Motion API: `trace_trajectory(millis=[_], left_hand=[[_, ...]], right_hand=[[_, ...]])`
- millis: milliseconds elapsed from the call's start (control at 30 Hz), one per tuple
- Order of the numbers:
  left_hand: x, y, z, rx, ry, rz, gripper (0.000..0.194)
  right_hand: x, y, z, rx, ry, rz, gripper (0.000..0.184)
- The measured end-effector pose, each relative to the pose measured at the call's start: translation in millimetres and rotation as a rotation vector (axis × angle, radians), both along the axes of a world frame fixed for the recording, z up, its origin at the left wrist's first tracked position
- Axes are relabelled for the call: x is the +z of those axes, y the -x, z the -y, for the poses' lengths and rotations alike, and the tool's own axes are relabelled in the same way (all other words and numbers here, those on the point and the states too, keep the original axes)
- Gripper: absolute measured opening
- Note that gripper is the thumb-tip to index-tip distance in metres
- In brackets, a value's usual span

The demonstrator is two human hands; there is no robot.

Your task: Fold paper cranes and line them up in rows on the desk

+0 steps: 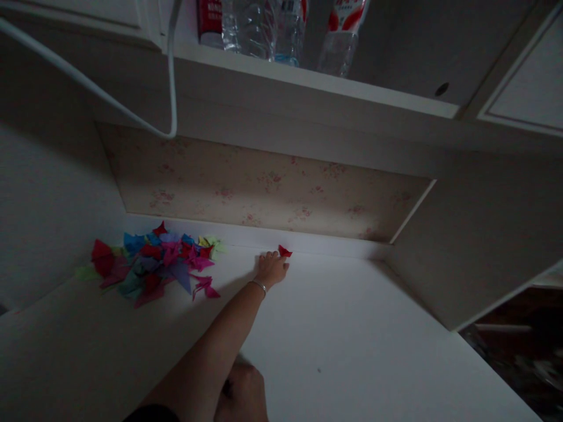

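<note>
My left hand [271,268], with a thin bracelet at its wrist, reaches to the back of the white tabletop. Its fingers are apart and lie palm down on the surface. Right by its index finger and thumb is a small red folded-paper crane [285,252]; whether they touch it I cannot tell. Near the bottom edge my right hand [247,394] is curled closed, partly covered by my left forearm. What it holds, if anything, is hidden. A heap of colourful paper cranes [169,264] lies at the back left, with a pink crane [205,287] at its near edge.
Above hangs a white shelf [308,79] with plastic bottles [341,44] on it. A white cable [171,111] loops down at upper left. Flowered wallpaper [268,181] backs the white desk [352,328], between side panels. A small speck [319,370] marks the desktop.
</note>
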State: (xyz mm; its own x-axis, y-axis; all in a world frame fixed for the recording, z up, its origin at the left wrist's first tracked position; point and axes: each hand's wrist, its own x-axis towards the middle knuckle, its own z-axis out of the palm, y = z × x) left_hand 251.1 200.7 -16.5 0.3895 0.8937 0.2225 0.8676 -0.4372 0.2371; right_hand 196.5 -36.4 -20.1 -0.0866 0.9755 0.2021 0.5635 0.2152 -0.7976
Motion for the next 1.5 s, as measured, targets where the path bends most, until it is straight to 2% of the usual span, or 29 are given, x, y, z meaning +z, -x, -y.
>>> trace_trajectory(millis=[233,433,667,1100,1333,1500], left_hand=[[-8.0,-19.6,-2.2,0.052,-0.044,0.004,0.037],[-10.5,-24.2,-3.5,0.057,-0.049,0.001,0.039],[-6.2,-25.4,-0.7,0.051,-0.043,0.011,0.038],[4.0,-26.9,7.0,0.021,0.024,0.041,0.039],[16.3,-12.5,18.1,-0.055,0.132,0.134,0.033],[24.4,23.0,47.6,-0.132,0.282,0.287,0.024]], right_hand=[[3.8,0.4,0.2,-0.013,-0.041,0.038,0.02],[5.9,-0.9,-0.3,-0.004,0.012,0.118,0.019],[11.1,-3.4,1.5,0.035,0.014,0.022,0.022],[9.6,-3.1,-0.1,0.019,0.058,0.074,0.021],[3.6,-3.9,0.8,0.011,0.039,-0.037,0.024],[5.6,-6.9,4.4,0.052,0.072,-0.09,0.025]])
